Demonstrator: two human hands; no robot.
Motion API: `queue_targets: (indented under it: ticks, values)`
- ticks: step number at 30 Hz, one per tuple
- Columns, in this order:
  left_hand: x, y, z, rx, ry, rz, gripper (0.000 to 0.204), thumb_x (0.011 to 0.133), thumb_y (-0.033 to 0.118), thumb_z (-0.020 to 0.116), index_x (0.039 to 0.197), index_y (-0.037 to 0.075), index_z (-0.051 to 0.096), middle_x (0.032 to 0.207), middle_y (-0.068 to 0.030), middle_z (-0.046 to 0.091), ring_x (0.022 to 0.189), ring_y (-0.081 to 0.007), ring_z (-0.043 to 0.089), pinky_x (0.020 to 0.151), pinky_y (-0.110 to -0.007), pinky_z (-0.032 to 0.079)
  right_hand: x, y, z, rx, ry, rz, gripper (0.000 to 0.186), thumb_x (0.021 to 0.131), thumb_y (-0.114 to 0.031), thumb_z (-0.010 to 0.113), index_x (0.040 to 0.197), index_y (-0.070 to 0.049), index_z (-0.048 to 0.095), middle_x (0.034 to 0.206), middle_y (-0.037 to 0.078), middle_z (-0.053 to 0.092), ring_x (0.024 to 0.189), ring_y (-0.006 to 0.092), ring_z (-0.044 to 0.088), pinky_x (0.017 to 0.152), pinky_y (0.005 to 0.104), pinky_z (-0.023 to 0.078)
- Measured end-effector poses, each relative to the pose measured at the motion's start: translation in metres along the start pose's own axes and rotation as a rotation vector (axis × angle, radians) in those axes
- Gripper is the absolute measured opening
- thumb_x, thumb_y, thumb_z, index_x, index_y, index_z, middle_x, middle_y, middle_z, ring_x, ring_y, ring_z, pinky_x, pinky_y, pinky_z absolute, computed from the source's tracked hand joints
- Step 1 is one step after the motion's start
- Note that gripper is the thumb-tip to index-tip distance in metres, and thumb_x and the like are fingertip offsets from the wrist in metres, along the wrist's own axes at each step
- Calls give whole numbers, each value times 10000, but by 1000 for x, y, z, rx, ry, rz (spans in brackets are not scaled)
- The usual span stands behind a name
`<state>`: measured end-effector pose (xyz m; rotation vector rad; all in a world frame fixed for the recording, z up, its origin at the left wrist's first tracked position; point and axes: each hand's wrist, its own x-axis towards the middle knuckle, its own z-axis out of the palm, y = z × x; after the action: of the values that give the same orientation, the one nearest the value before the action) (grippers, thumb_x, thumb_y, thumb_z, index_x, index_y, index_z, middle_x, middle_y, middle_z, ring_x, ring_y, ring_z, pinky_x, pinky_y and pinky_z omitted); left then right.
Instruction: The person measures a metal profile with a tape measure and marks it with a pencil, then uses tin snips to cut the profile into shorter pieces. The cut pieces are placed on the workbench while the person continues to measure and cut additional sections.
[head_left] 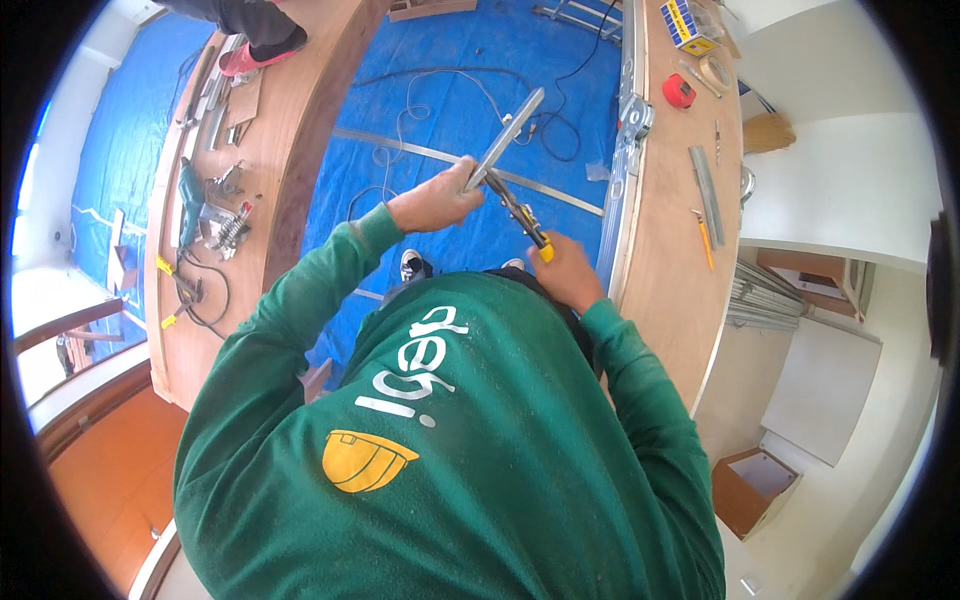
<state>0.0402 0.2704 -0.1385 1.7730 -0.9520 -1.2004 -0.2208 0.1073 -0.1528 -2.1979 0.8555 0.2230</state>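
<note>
In front of my body, my left hand (440, 197) is closed around the lower end of a thin metal profile (508, 135), which slants up and to the right. My right hand (566, 273) grips the yellow handles of a pair of tin snips (522, 215). The snips point up and left, and their jaws meet the profile just beside my left fingers. Whether the blades are closed on the metal I cannot tell. Both sleeves are green.
A green power drill (190, 205) and a yellow-ended clamp (182, 294) lie on the left wooden surface (285, 170), where another person's red shoe (262, 55) stands. A red tape measure (679, 91) and an orange-handled tool (704, 240) rest on the right board (665, 290). Cables cross the blue sheet (450, 110).
</note>
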Motion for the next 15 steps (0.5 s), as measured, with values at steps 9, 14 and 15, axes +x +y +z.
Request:
queue_targets:
  ticks: [9, 14, 15]
  values:
    - [25, -42, -18, 52, -117, 142, 366, 1124, 241, 555, 1392, -6, 587, 1019, -136, 667, 739, -209, 729, 670, -392, 633, 10, -10, -25, 18, -347, 17, 319, 964, -204, 761, 1183, 10, 673, 1100, 300, 795, 1032, 520, 761, 898, 587, 606]
    - [12, -13, 10, -136, -34, -82, 360, 1137, 242, 551, 1397, -2, 600, 1019, -112, 650, 716, -210, 719, 669, -386, 640, -2, 1, -12, -432, 243, -91, 291, 982, -174, 727, 1178, 26, 650, 1068, 340, 788, 948, 534, 769, 861, 620, 615]
    - [12, -10, 13, -191, -33, -166, 363, 1137, 242, 556, 1402, -2, 596, 1019, -109, 646, 714, -206, 718, 672, -384, 644, -4, 12, -2, -410, 263, -54, 292, 983, -186, 737, 1169, 22, 652, 1036, 331, 782, 937, 539, 761, 848, 632, 606]
